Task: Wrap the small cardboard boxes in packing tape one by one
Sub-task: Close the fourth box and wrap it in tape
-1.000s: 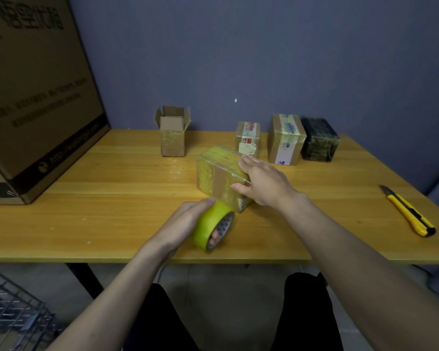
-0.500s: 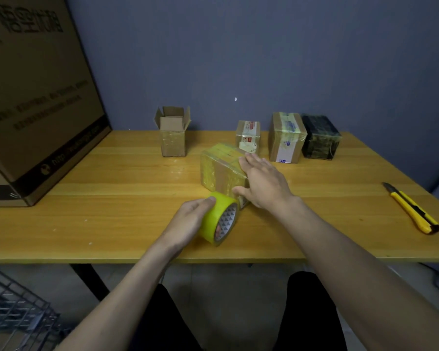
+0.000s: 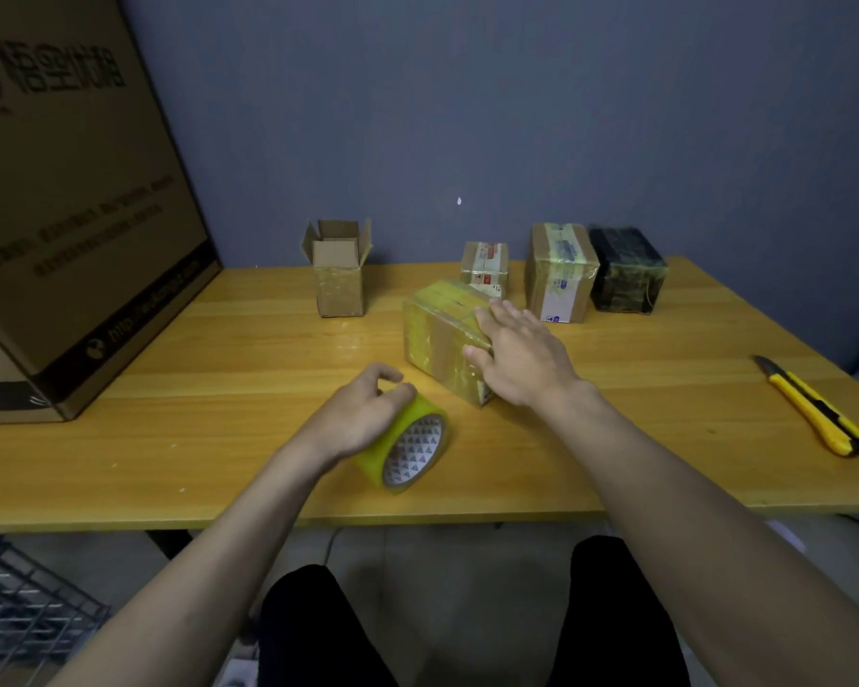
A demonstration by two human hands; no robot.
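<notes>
A small cardboard box (image 3: 437, 334) covered in yellowish tape lies on the wooden table (image 3: 219, 438), near its middle. My right hand (image 3: 521, 359) rests flat against the box's right side, fingers spread, thumb on its front face. The yellow tape roll (image 3: 407, 448) sits on the table just in front of the box, tilted on its edge. My left hand (image 3: 363, 414) grips the roll from the left. I cannot tell whether a strip of tape joins the roll and the box.
An open small box (image 3: 339, 280) stands at the back. Right of it are a small labelled box (image 3: 484, 265), a taped brown box (image 3: 559, 275) and a black wrapped box (image 3: 626, 270). A yellow utility knife (image 3: 814, 409) lies far right. A large carton (image 3: 70, 205) fills the left.
My left hand has brought the tape roll down from the box's front edge onto the table, a little nearer to me. The box has settled flat under my right hand.
</notes>
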